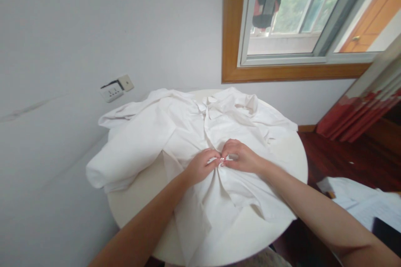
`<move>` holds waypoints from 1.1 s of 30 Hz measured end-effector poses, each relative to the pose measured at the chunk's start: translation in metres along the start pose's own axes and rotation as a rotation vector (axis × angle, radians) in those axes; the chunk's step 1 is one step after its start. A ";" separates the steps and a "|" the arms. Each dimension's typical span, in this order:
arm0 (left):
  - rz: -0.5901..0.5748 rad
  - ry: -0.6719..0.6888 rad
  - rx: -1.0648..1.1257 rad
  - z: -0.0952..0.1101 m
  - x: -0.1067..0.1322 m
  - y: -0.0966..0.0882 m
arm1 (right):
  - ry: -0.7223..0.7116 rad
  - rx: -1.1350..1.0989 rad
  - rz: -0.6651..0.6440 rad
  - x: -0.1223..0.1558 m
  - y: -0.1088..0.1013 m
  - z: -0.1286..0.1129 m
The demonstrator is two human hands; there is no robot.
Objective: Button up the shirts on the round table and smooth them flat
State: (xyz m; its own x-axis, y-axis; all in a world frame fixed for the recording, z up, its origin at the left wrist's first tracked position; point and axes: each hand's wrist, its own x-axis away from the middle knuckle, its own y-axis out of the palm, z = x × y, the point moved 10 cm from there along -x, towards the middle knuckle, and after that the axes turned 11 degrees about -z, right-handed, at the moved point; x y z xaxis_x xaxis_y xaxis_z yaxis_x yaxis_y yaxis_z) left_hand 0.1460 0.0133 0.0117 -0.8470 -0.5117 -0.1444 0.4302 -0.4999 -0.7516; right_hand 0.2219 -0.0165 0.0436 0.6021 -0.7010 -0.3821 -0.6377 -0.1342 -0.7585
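A white shirt (147, 137) lies spread over a round white table (291, 154), collar toward the wall and one sleeve hanging off the left side. My left hand (202, 166) and my right hand (239, 156) meet at the middle of the shirt's front. Both pinch the fabric along the front opening, fingertips nearly touching each other. What sits between the fingertips is too small to make out. The lower hem drapes over the table's near edge.
A grey wall with a socket plate (116, 88) stands close behind the table. A wood-framed window (300, 29) is at the upper right. Dark red floor (344, 162), red slats (360, 112) and white papers (360, 200) lie to the right.
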 end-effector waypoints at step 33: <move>-0.037 0.015 -0.032 0.006 0.005 -0.005 | 0.020 0.136 -0.043 0.002 -0.004 -0.004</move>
State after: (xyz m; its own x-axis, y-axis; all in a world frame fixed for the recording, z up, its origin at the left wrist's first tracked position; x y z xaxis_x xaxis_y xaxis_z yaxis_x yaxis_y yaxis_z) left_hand 0.1412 0.0095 0.0187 -0.8670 -0.4823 -0.1255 0.3883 -0.4959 -0.7767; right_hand 0.2232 -0.0199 0.0478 0.6170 -0.7104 -0.3386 -0.5401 -0.0693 -0.8388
